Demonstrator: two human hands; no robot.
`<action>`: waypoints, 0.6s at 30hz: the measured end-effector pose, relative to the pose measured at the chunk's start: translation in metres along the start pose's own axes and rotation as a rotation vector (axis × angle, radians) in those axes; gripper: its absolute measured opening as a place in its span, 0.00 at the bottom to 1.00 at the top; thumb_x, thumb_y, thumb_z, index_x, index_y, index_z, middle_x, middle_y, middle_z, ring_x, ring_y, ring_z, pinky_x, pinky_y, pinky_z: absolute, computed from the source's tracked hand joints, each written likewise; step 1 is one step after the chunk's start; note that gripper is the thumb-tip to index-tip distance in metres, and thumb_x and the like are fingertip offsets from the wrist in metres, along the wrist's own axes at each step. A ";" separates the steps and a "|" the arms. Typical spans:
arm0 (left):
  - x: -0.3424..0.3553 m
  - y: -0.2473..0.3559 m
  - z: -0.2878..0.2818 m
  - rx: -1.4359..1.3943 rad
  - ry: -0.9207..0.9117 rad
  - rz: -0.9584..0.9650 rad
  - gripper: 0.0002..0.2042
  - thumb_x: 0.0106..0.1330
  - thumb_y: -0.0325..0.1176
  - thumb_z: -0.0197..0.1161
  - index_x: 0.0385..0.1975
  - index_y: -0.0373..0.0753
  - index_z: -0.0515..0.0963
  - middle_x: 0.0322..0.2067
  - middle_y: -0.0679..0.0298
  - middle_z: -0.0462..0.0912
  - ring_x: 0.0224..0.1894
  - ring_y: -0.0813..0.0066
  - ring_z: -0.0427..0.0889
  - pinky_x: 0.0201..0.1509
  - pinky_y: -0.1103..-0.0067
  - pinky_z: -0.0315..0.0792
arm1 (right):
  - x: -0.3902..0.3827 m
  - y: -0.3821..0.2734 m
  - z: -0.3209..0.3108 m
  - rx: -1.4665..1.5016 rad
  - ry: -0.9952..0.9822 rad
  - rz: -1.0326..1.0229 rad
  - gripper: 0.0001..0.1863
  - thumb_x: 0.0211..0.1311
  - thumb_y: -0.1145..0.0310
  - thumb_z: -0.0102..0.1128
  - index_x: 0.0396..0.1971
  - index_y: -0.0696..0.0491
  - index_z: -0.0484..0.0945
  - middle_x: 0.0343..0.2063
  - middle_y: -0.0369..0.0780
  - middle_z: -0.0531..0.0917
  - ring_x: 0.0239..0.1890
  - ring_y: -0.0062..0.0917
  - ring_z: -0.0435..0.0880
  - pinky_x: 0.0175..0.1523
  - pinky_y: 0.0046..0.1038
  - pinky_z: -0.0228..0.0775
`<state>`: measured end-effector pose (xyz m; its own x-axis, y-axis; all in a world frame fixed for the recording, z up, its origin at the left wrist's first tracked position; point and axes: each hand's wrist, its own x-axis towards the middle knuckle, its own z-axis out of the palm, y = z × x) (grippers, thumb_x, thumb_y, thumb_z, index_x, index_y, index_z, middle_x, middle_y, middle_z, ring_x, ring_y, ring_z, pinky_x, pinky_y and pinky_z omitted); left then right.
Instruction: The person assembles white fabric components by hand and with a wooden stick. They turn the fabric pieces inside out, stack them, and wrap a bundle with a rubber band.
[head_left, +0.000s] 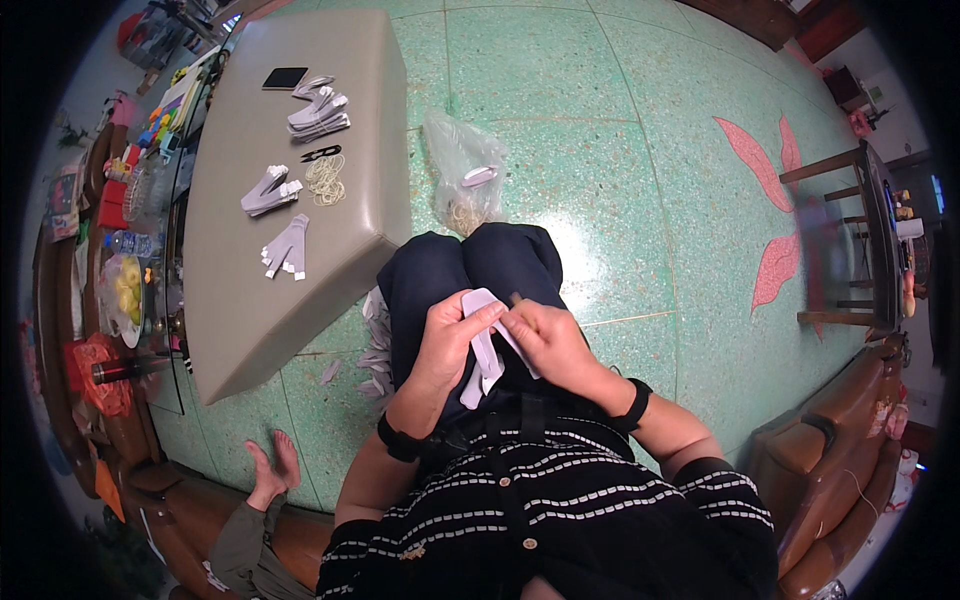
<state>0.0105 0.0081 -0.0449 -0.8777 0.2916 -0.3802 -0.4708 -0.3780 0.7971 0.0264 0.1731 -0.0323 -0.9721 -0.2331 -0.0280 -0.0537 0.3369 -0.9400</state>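
Observation:
A pale lilac fabric strip (pixel 482 345) is looped over between my hands above my lap, its loose ends hanging down. My left hand (pixel 445 338) pinches it, with the thumb lying on top. My right hand (pixel 550 340) is closed on the strip's other side, close to the left thumb. A small brownish tip (pixel 516 298) sticks out by the right index finger; what it belongs to is hidden. Similar strips lie on the grey padded bench to my left: a fanned stack (pixel 320 112), a folded bundle (pixel 270 192) and a small spread bunch (pixel 287 248).
On the bench (pixel 240 330) are black thread snips (pixel 321 154), a pile of cream elastic loops (pixel 325 180) and a phone (pixel 285 78). A clear plastic bag (pixel 455 150) stands on the green floor beyond my knees. Loose strips (pixel 374 350) lie beside my left leg. Another person's bare feet (pixel 272 465) show lower left.

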 end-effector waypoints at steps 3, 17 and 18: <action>0.002 -0.007 0.002 0.017 0.038 0.037 0.05 0.64 0.29 0.60 0.30 0.35 0.77 0.25 0.70 0.78 0.25 0.88 0.71 0.30 0.88 0.65 | 0.003 -0.001 0.008 -0.217 0.016 -0.059 0.11 0.61 0.68 0.55 0.22 0.59 0.69 0.20 0.51 0.76 0.24 0.48 0.76 0.27 0.40 0.67; 0.011 0.001 0.000 0.058 0.113 0.016 0.09 0.65 0.33 0.59 0.32 0.32 0.79 0.25 0.66 0.80 0.27 0.85 0.76 0.31 0.86 0.68 | -0.003 0.001 -0.017 0.236 -0.282 0.367 0.15 0.65 0.61 0.55 0.24 0.57 0.77 0.14 0.33 0.74 0.17 0.14 0.71 0.24 0.20 0.62; 0.011 0.009 0.000 0.047 0.067 -0.036 0.09 0.65 0.33 0.59 0.33 0.32 0.79 0.26 0.66 0.80 0.27 0.85 0.76 0.31 0.86 0.68 | -0.003 0.003 -0.017 0.284 -0.270 0.414 0.15 0.65 0.61 0.55 0.24 0.57 0.77 0.14 0.32 0.74 0.18 0.13 0.71 0.24 0.20 0.62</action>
<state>-0.0036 0.0082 -0.0415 -0.8648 0.2444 -0.4386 -0.4993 -0.3261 0.8027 0.0254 0.1903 -0.0290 -0.8041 -0.3713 -0.4643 0.4193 0.1996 -0.8856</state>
